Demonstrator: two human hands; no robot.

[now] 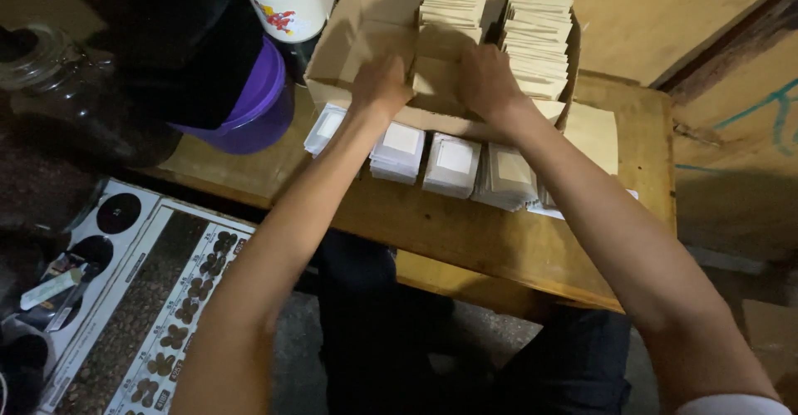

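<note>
An open cardboard box sits at the far side of a small wooden table. Inside it stand rows of tan paper packets. My left hand and my right hand both reach into the box and press on a stack of packets between them. Their fingers are hidden behind the box's front wall. In front of the box lie several piles of flat packets with clear windows.
A purple bucket and a white canister stand left of the box. A glass jar is at far left. A printed poster lies lower left. A wooden wall rises behind. My dark-trousered legs are under the table.
</note>
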